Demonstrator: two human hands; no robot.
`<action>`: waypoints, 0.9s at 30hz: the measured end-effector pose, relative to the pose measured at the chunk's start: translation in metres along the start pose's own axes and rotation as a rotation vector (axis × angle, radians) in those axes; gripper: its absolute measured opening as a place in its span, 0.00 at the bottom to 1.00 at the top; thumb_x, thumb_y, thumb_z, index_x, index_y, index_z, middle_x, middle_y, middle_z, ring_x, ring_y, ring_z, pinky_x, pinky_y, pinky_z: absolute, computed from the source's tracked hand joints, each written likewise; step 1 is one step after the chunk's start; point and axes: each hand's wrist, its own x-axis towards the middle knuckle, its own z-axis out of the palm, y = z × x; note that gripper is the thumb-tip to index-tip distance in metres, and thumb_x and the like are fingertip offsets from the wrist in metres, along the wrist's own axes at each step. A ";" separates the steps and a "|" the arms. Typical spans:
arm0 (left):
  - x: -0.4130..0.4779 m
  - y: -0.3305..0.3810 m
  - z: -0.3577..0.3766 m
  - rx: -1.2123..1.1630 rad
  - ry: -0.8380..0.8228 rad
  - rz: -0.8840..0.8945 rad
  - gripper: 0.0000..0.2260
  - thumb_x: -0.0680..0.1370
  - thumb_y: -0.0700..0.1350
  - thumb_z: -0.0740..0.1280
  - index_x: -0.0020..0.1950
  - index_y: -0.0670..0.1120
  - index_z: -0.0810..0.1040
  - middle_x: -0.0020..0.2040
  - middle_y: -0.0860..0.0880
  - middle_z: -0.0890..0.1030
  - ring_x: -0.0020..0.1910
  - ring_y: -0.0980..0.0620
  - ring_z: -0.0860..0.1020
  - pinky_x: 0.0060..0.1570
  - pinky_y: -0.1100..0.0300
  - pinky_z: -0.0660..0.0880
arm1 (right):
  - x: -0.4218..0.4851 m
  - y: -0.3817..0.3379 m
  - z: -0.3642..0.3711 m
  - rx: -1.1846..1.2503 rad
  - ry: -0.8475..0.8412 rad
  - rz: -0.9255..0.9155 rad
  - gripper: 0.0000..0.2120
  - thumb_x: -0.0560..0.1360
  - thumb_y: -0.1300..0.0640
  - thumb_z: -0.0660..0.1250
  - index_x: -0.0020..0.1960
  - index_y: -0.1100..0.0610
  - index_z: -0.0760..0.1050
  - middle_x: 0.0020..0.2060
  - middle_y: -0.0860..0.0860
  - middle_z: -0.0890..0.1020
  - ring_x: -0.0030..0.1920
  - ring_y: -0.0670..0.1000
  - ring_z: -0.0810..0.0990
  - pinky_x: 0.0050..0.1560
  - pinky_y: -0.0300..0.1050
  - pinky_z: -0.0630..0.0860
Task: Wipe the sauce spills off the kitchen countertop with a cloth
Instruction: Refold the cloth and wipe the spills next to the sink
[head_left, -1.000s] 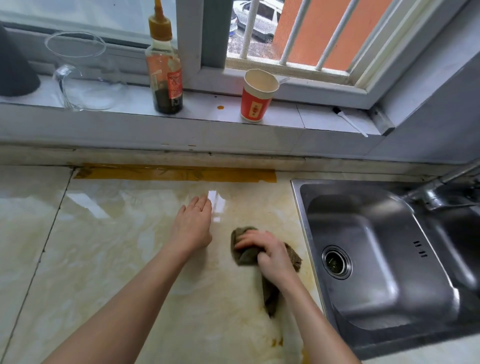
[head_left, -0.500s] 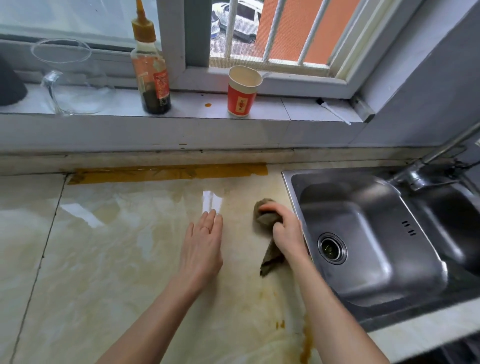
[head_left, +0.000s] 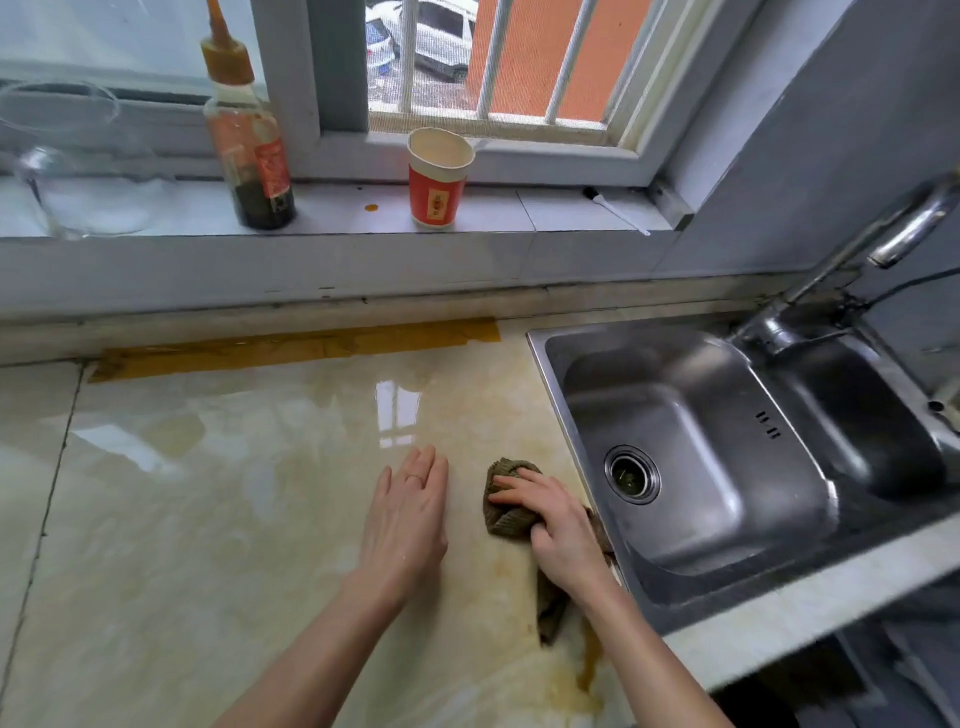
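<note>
Right hand (head_left: 560, 527) on cloth (head_left: 501, 522) beside sink (head_left: 675, 410)

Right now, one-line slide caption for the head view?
Right hand grips crumpled olive-brown knitted cloth on glossy beige marble countertop beside stainless steel sink; left hand rests flat.

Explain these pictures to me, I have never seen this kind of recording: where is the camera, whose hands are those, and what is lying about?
No machine here: a person works with bare hands. Every picture comes from one wide-angle camera worn on the head, looking forward and down, so the arms enter from below. The right hand grips a bunched dark olive knitted cloth against the glossy cream marble countertop, beside the stainless steel sink. The left hand lies flat, holding nothing. A brown sauce streak shows near the front edge. On the tiled window sill behind stand a dark sauce bottle with an orange nozzle, a red paper cup and a clear glass jug.
</note>
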 end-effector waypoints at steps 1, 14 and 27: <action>-0.002 0.000 0.001 0.004 -0.015 0.004 0.30 0.78 0.38 0.55 0.78 0.46 0.46 0.79 0.48 0.46 0.78 0.50 0.47 0.75 0.52 0.44 | 0.003 0.002 -0.005 -0.007 0.031 0.020 0.32 0.61 0.78 0.59 0.58 0.55 0.81 0.63 0.46 0.77 0.70 0.48 0.68 0.73 0.50 0.59; -0.022 0.009 0.006 0.008 -0.032 0.032 0.30 0.77 0.37 0.56 0.78 0.45 0.48 0.79 0.47 0.48 0.77 0.50 0.48 0.75 0.51 0.45 | -0.037 -0.007 -0.005 0.012 0.085 0.275 0.32 0.69 0.75 0.57 0.67 0.51 0.74 0.71 0.43 0.68 0.75 0.47 0.58 0.76 0.43 0.49; -0.054 0.006 0.016 -0.006 0.023 -0.074 0.28 0.78 0.37 0.56 0.77 0.44 0.51 0.78 0.47 0.52 0.77 0.50 0.52 0.75 0.52 0.52 | -0.054 -0.037 0.025 0.028 -0.078 -0.067 0.29 0.63 0.71 0.56 0.57 0.55 0.82 0.62 0.46 0.79 0.68 0.49 0.70 0.72 0.47 0.61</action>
